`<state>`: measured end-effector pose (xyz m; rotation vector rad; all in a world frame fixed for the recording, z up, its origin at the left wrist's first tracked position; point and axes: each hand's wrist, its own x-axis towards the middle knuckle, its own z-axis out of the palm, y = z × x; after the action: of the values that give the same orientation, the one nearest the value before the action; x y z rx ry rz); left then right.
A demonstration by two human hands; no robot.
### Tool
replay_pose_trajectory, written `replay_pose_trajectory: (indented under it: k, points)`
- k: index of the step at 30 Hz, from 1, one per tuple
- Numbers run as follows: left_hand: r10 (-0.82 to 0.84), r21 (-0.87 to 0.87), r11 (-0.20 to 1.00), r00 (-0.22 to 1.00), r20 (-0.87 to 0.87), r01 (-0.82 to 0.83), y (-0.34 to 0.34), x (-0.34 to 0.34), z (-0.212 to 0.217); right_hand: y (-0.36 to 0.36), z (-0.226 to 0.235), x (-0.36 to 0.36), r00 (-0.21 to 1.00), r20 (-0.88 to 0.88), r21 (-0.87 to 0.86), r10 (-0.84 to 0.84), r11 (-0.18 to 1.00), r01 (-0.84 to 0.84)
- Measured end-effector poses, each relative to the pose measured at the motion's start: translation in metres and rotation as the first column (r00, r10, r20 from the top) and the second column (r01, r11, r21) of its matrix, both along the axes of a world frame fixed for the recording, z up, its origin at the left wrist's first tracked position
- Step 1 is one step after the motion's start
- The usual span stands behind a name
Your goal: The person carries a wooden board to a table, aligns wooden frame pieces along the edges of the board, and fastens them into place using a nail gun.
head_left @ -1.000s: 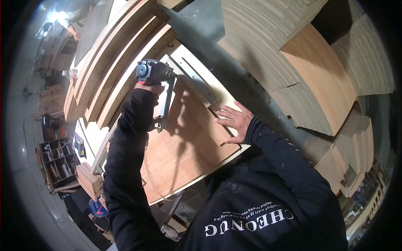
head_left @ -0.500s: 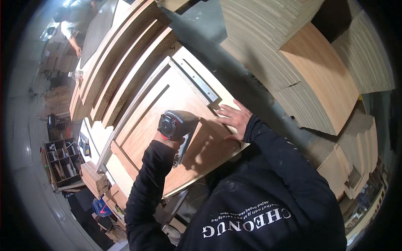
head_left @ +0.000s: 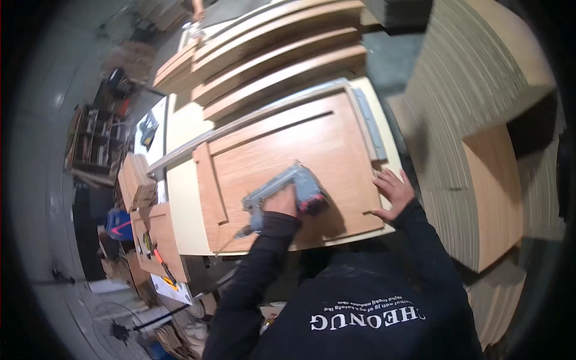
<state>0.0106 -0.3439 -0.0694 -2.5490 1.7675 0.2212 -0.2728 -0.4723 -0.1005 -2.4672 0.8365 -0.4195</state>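
My left hand [head_left: 283, 199] is wrapped round the grip of a grey and black nail gun [head_left: 307, 187], which is tilted sideways over a light wooden panel [head_left: 270, 147]. Whether the gun's tip touches the panel cannot be made out. Narrow wooden strips lie along the panel's left and far edges. My right hand [head_left: 396, 191] is spread at the panel's near right corner, thumb against its edge and fingers apart. Along the right side of the panel runs a metal rail [head_left: 371, 129]. Beneath everything is a cream-coloured work board [head_left: 183, 180].
Long wooden boards [head_left: 282, 42] are stacked at the far side. Tall piles of sheets [head_left: 450, 126] stand on the right. To the left are short wood pieces [head_left: 135, 186], a compartmented tool rack [head_left: 96, 141] and an orange-handled tool [head_left: 162, 264]. Another person's hand [head_left: 198, 9] shows at the top.
My left hand has turned the nail gun sideways and lowered it toward the near side of the panel. My right hand stays at the panel's right edge. The whole view has swung round.
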Motion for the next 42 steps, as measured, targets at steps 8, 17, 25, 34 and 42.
replay_pose_trajectory:
  k: [8, 17, 25, 34, 42]
  points:
    - [0.463, -0.238, 0.760, 0.761, -0.455, -0.605, 0.152, 0.196, -0.016, 0.011, -0.002, 0.015, 0.960, -0.190, 0.124, -0.207, 0.965, 0.233]
    - [0.785, -0.037, 0.455, 0.420, -0.455, -0.890, 0.174, 0.275, -0.100, -0.004, -0.017, 0.021, 0.829, -0.198, 0.323, -0.523, 0.764, 0.559]
    - [0.867, -0.014, 0.491, 0.490, -0.094, -0.871, 0.150, 0.247, -0.071, -0.006, -0.010, 0.018, 0.868, -0.265, 0.313, -0.420, 0.814, 0.489]
    - [0.907, 0.038, 0.419, 0.417, -0.049, -0.907, 0.140, 0.242, -0.062, 0.016, 0.006, 0.019, 0.930, -0.345, 0.031, -0.128, 0.989, 0.148]
    - [0.876, 0.050, 0.481, 0.481, -0.007, -0.875, 0.139, 0.232, -0.052, 0.016, 0.012, 0.019, 0.951, -0.271, 0.067, -0.147, 0.983, 0.170]
